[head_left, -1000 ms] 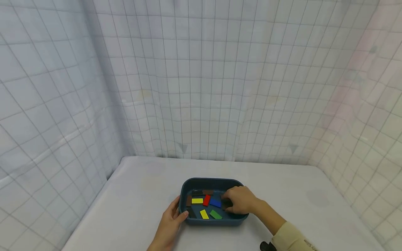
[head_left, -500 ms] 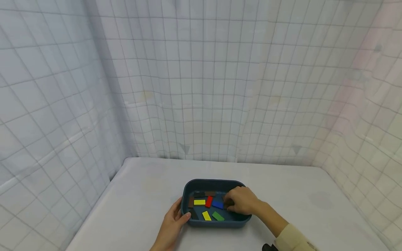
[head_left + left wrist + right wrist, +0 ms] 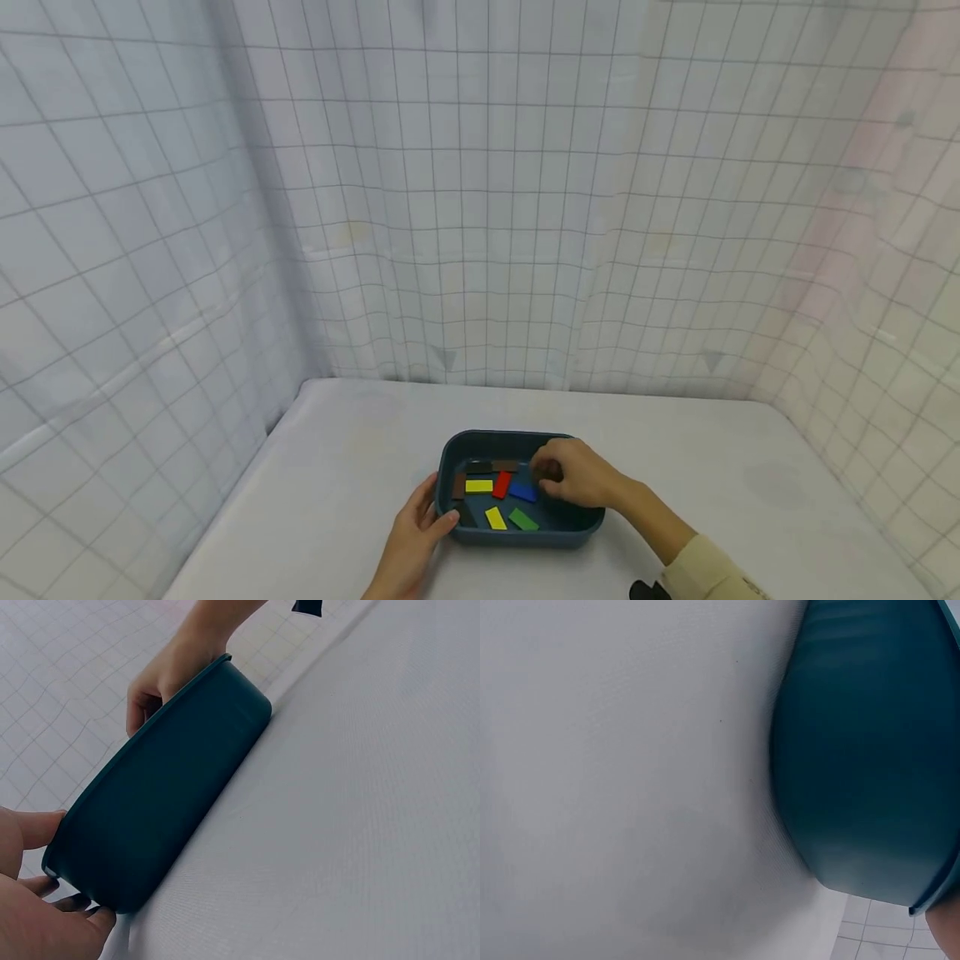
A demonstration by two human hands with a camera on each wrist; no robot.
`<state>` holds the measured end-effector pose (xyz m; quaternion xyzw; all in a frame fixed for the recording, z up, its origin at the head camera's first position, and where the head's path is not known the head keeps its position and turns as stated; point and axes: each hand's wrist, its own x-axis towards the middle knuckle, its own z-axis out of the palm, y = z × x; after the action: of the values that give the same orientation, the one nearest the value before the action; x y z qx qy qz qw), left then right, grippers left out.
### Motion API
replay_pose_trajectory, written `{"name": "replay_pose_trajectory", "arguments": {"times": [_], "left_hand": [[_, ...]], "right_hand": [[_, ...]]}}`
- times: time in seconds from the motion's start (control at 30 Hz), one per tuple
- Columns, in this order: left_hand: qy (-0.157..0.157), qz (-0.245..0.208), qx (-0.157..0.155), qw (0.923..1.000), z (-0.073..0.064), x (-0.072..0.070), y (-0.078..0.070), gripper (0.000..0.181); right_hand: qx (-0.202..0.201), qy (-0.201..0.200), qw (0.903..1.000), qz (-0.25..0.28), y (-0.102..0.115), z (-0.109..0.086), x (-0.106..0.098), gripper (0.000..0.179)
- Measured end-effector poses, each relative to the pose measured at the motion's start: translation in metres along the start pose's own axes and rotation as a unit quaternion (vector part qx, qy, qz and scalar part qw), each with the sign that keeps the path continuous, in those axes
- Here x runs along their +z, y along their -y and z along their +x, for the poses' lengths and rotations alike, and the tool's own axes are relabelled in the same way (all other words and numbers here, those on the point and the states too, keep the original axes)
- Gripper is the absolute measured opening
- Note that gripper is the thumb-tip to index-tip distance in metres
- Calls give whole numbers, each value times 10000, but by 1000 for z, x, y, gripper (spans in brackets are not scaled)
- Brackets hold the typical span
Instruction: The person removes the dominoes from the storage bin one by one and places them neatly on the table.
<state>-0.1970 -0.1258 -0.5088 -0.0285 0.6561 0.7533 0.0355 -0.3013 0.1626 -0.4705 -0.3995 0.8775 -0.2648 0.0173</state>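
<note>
A dark teal plastic tray (image 3: 517, 538) rests on the white table. My left hand (image 3: 411, 533) grips its left end, thumb over the rim and fingers against the outside wall. Over the right half of the tray is my right hand (image 3: 573, 473), fingers curled down; they seem to pinch a small brown block, mostly hidden by the hand. Left of the right hand lie a blue block (image 3: 522, 492), a red block (image 3: 502, 484) and a green block (image 3: 522, 520). Two yellow blocks, one flat across (image 3: 479, 486), one slanted (image 3: 496, 518), are also inside.
Brown blocks (image 3: 506, 465) and black blocks (image 3: 478, 468) line the tray's far and left sides. A white cloth (image 3: 360, 442) covers the table. Grid-patterned white curtains (image 3: 480, 208) enclose the back and both sides.
My right hand has risen slightly from the tray floor, and the brown block beside its fingers no longer shows there. My left hand keeps its grip; the head view has shifted a little.
</note>
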Motion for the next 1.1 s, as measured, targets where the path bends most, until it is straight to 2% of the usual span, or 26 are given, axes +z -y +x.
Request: {"name": "replay_pose_trajectory", "arguments": {"times": [0.27,0.53,0.7,0.93,1.1], "left_hand": [[166,-96,10,9998,-4,-1,-1,79],[131,-84,-99,9998,-7,0,-3,79],[91,-126,-121,9998,-7,-2,-2,77],[112,-150,-103,9998,-6,-3,-2,78],[173,-169,-92,9997,-4,-3,-1,78]], "right_hand": [[200,-391,9990,40,1,-8,-10,22],[-17,-602,9982,-52,-3,-17,-27,21],[-10,-757,9970,-160,-8,-26,-40,20],[145,-1240,9918,-267,-25,-42,-56,18],[465,-1448,9877,-365,-37,-57,-63,16]]}}
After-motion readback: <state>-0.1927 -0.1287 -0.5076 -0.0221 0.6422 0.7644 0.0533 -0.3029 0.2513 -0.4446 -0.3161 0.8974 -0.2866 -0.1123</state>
